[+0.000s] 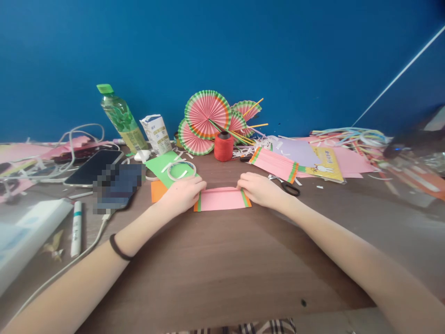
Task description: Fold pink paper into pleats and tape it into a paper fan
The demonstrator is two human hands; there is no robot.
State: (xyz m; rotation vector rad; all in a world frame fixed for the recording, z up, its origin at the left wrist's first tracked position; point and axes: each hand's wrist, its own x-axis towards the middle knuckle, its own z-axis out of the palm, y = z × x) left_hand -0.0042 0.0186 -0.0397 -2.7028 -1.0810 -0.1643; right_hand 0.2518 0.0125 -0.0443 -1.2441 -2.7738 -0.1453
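Note:
A pink paper strip (222, 199) with green and orange bands at both ends lies on the brown table, a narrow fold along its far edge. My left hand (186, 191) pinches its far left corner, and my right hand (259, 188) pinches the far right corner. Beyond my right hand rests a pleated pink paper (273, 163) with the same coloured ends, beside black-handled scissors (290, 188). Green paper (158, 168) and a roll of clear tape (181, 171) lie just past my left hand, with orange paper (157, 192) beneath the green sheet.
Round paper fans (207, 113) and a red thread spool (223, 146) stand near the blue wall. A bottle (121, 118), a carton (157, 134), phones (93, 168), cables and a marker (76, 229) occupy the left. A yellow packet (328, 164) and paper strips lie right.

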